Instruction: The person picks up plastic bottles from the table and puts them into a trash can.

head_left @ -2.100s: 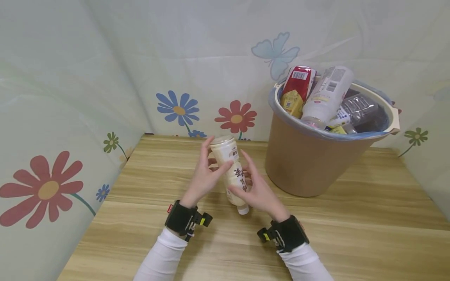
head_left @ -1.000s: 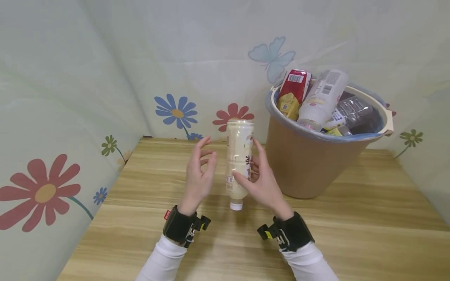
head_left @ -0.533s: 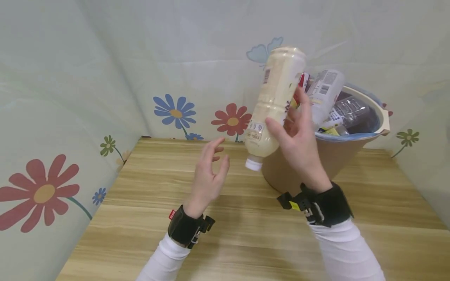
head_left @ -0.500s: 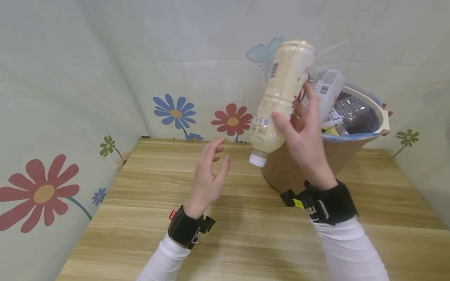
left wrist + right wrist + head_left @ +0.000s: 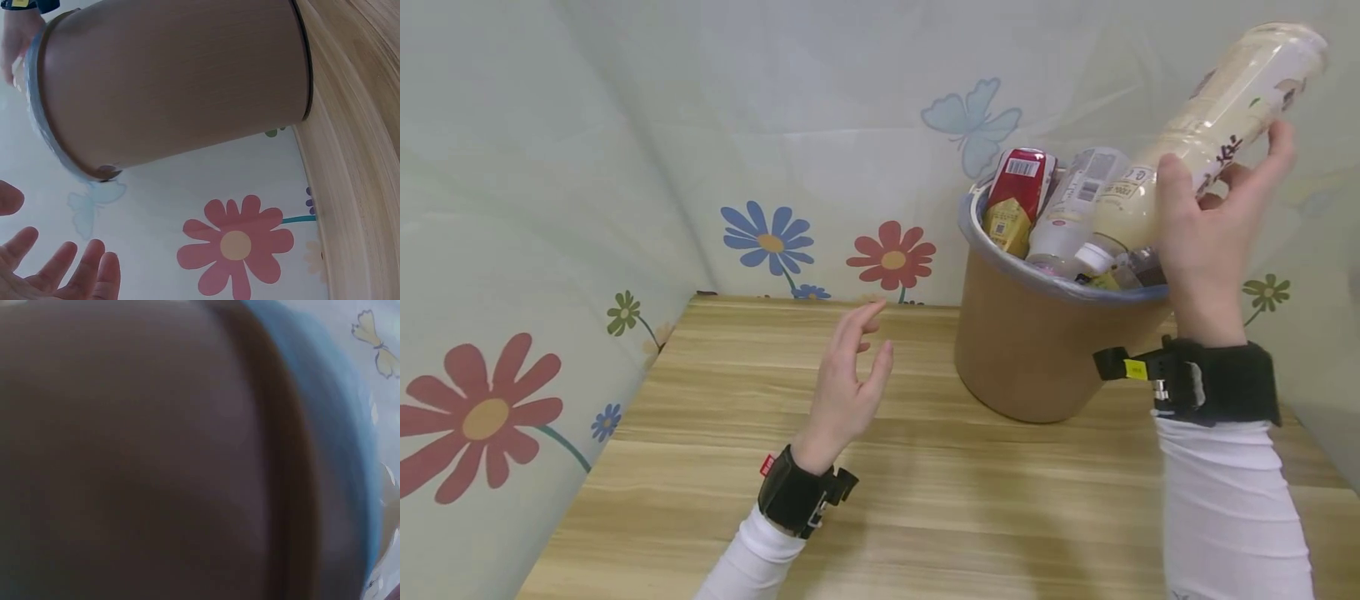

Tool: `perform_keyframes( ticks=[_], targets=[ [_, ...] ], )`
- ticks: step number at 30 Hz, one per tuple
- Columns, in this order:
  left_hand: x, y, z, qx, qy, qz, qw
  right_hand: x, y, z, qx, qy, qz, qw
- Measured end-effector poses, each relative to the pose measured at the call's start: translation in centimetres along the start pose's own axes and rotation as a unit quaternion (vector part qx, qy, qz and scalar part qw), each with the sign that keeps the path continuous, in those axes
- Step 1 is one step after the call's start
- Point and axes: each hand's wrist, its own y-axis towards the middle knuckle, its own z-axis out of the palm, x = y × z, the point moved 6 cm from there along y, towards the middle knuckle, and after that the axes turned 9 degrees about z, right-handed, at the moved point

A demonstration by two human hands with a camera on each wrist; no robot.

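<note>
A cream-coloured plastic drink bottle [image 5: 1213, 125] with a white cap is tilted over the right part of the brown bin [image 5: 1037, 342], cap end down and to the left. My right hand [image 5: 1217, 217] grips it from the right, thumb in front. In the right wrist view the bin's wall [image 5: 137, 456] fills most of the picture; only a sliver of the bottle shows at the right edge. Left of the bin, my left hand [image 5: 846, 379] hovers above the wooden table [image 5: 760, 500] with relaxed fingers and nothing in them. Its fingertips also show in the left wrist view.
The bin is lined with a bluish bag [image 5: 337, 425] and filled to the rim. A red and yellow carton [image 5: 1018, 196] and a whitish bottle [image 5: 1078, 204] stick out of it. Behind the table hangs a flower-printed curtain [image 5: 820, 125].
The bottle was upside down between both hands. My left hand let go, and my right hand carried it up and right to the bin, tilting it. The left hand shifted slightly right.
</note>
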Motion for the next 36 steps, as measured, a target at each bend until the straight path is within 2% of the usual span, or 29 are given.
perform_keyframes(
  ticks=[2, 4, 5, 7, 8, 9, 11, 12, 15, 20, 25, 31, 34, 36],
  targets=[
    [0.1, -0.1, 0.0, 0.001, 0.001, -0.001, 1.0, -0.1, 0.3, -0.6, -0.025, -0.087, -0.009, 0.9959],
    [0.1, -0.1, 0.0, 0.001, 0.0, -0.001, 1.0, -0.2, 0.5, -1.0, -0.041, -0.197, -0.005, 0.9794],
    [0.1, -0.1, -0.1, 0.001, 0.0, -0.001, 1.0, -0.3, 0.6, -1.1, -0.039, -0.255, -0.004, 0.9661],
    [0.2, -0.1, -0.2, -0.001, -0.001, -0.002, 1.0, -0.6, 0.7, -1.0, -0.023, -0.37, -0.008, 0.9289],
    [0.2, -0.2, -0.2, -0.003, -0.001, -0.003, 1.0, -0.9, 0.7, -0.9, -0.007, -0.403, -0.007, 0.915],
    [0.3, -0.2, -0.3, -0.005, -0.003, -0.003, 1.0, -1.2, 0.7, -0.8, 0.011, -0.424, -0.002, 0.9057],
    [0.3, -0.2, -0.4, -0.006, -0.004, -0.004, 1.0, -1.6, 0.6, -0.5, 0.043, -0.448, -0.007, 0.893],
    [0.4, -0.2, -0.4, -0.006, -0.004, -0.005, 1.0, -1.8, 0.5, -0.4, 0.052, -0.453, -0.008, 0.8898],
    [0.5, -0.2, -0.3, -0.001, -0.003, -0.007, 1.0, -1.9, 0.3, -0.2, 0.06, -0.451, -0.009, 0.8907],
    [0.7, -0.3, -0.1, 0.01, 0.003, -0.014, 0.9999, -1.7, -0.3, 0.0, 0.047, -0.444, -0.014, 0.8946],
    [0.8, -0.4, 0.1, 0.016, 0.008, -0.016, 0.9997, -1.3, -1.2, 0.5, 0.031, -0.439, -0.055, 0.8964],
    [0.7, -0.5, 0.2, 0.018, 0.013, -0.013, 0.9997, -0.8, -2.5, 1.3, 0.003, -0.419, -0.128, 0.8988],
    [0.7, -0.5, 0.4, 0.026, 0.019, -0.01, 0.9994, -0.5, -3.4, 1.8, -0.008, -0.394, -0.194, 0.8984],
    [0.6, -0.4, 0.6, 0.035, 0.023, -0.006, 0.9991, -0.5, -4.2, 2.4, -0.01, -0.376, -0.248, 0.8928]
  ],
)
